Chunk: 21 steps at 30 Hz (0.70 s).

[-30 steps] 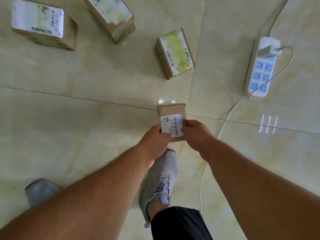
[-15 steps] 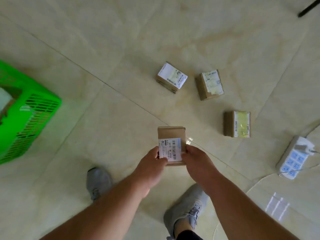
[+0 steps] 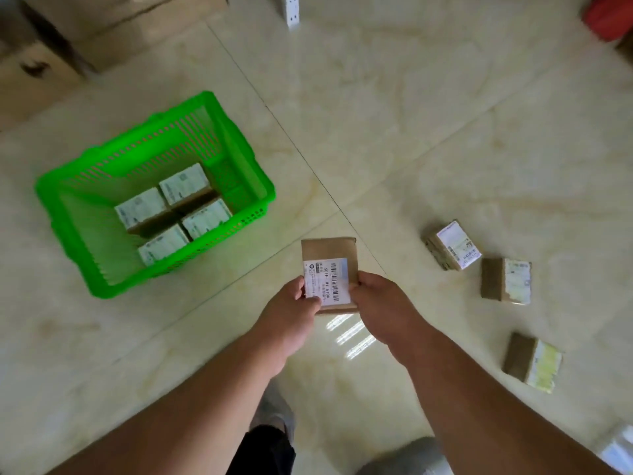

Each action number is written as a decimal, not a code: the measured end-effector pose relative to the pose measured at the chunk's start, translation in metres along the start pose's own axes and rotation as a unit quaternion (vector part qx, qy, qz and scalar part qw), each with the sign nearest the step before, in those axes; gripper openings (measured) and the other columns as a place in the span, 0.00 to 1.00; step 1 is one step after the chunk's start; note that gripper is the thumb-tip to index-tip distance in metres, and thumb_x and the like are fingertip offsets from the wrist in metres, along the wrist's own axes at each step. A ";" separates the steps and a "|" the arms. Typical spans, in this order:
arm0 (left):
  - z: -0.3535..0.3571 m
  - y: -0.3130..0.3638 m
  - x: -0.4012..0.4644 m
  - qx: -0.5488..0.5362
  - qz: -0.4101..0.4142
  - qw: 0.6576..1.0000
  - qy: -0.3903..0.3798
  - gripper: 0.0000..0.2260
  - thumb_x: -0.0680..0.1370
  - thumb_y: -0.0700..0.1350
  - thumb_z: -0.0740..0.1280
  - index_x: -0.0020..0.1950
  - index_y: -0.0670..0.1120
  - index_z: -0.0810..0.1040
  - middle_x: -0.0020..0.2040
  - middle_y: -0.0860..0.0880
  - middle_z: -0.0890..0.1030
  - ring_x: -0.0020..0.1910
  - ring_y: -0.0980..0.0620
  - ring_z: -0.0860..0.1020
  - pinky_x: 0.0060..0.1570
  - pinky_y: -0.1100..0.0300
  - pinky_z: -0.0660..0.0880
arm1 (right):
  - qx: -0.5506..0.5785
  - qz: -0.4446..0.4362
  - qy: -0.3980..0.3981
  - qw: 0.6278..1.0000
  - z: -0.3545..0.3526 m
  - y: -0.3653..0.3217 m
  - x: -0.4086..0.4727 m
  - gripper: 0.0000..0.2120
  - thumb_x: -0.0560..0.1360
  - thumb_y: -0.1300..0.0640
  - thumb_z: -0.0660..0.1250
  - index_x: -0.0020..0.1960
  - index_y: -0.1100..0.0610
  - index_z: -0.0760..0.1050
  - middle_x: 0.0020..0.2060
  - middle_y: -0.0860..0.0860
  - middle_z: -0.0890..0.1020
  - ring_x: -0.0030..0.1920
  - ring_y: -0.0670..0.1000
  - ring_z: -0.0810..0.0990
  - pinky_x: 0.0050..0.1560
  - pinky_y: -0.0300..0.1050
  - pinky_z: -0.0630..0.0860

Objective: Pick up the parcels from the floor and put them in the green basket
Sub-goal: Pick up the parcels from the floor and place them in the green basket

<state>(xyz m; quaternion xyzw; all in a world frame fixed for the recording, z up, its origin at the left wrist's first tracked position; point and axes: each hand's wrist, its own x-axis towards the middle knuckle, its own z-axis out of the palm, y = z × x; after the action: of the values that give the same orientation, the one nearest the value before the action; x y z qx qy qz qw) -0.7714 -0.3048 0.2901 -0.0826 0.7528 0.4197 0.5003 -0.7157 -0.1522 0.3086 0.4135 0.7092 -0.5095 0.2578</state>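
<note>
I hold a small brown parcel with a white barcode label in front of me, above the floor. My left hand grips its lower left side and my right hand grips its lower right side. The green basket stands on the floor to the left, a short way from the parcel, with several labelled parcels lying in it. Three more parcels lie on the floor to the right: one, another and a third with a yellowish label.
Large cardboard boxes stand at the back left. A white power strip lies at the top edge, and another white item shows at the bottom right. A red object sits at the top right. My shoes are below.
My view has swung left and the whole green basket with its parcels has come into sight. The floor parcels have shifted to the right. Both hands still hold the same parcel.
</note>
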 end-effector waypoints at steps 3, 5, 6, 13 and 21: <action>-0.051 0.009 -0.008 -0.038 -0.003 0.999 0.020 0.22 0.77 0.47 0.62 0.70 0.61 0.74 0.64 0.59 0.82 0.53 0.60 0.81 0.44 0.62 0.73 | -0.033 -0.023 -0.015 0.999 0.023 -0.053 0.002 0.17 0.79 0.55 0.56 0.60 0.53 0.81 0.53 0.50 0.85 0.53 0.53 0.82 0.59 0.54 0.78; -0.081 0.014 -0.011 -0.046 -0.002 0.998 0.035 0.22 0.77 0.47 0.62 0.71 0.61 0.74 0.64 0.59 0.82 0.53 0.61 0.81 0.46 0.62 0.75 | -0.045 -0.032 -0.023 0.998 0.038 -0.085 0.004 0.17 0.78 0.54 0.56 0.60 0.52 0.81 0.53 0.49 0.85 0.52 0.51 0.82 0.57 0.51 0.78; -0.095 0.016 -0.012 -0.050 0.003 0.998 0.041 0.22 0.77 0.46 0.63 0.71 0.59 0.75 0.64 0.58 0.83 0.53 0.60 0.82 0.48 0.60 0.77 | -0.050 -0.035 -0.023 0.998 0.044 -0.100 0.005 0.17 0.78 0.54 0.57 0.60 0.52 0.80 0.53 0.49 0.85 0.52 0.50 0.82 0.57 0.50 0.78; -0.162 0.040 0.004 -0.082 0.014 0.993 0.084 0.20 0.79 0.38 0.63 0.69 0.53 0.78 0.65 0.53 0.83 0.62 0.53 0.80 0.65 0.53 0.73 | -0.088 -0.054 -0.044 0.994 0.075 -0.180 0.030 0.19 0.76 0.53 0.59 0.64 0.56 0.77 0.59 0.53 0.84 0.58 0.54 0.82 0.61 0.55 0.77; -0.209 0.081 0.056 -0.110 -0.030 0.988 0.109 0.18 0.78 0.40 0.63 0.66 0.54 0.79 0.59 0.55 0.85 0.55 0.50 0.83 0.55 0.52 0.77 | -0.098 -0.062 -0.084 0.990 0.084 -0.243 0.096 0.19 0.77 0.55 0.58 0.66 0.52 0.77 0.60 0.52 0.83 0.56 0.53 0.81 0.58 0.52 0.78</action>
<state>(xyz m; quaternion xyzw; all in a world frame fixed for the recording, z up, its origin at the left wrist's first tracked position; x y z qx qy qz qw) -0.9855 -0.3861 0.3196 -0.2049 0.7492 0.4732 0.4158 -0.9768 -0.2333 0.3275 0.2974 0.7559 -0.4851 0.3238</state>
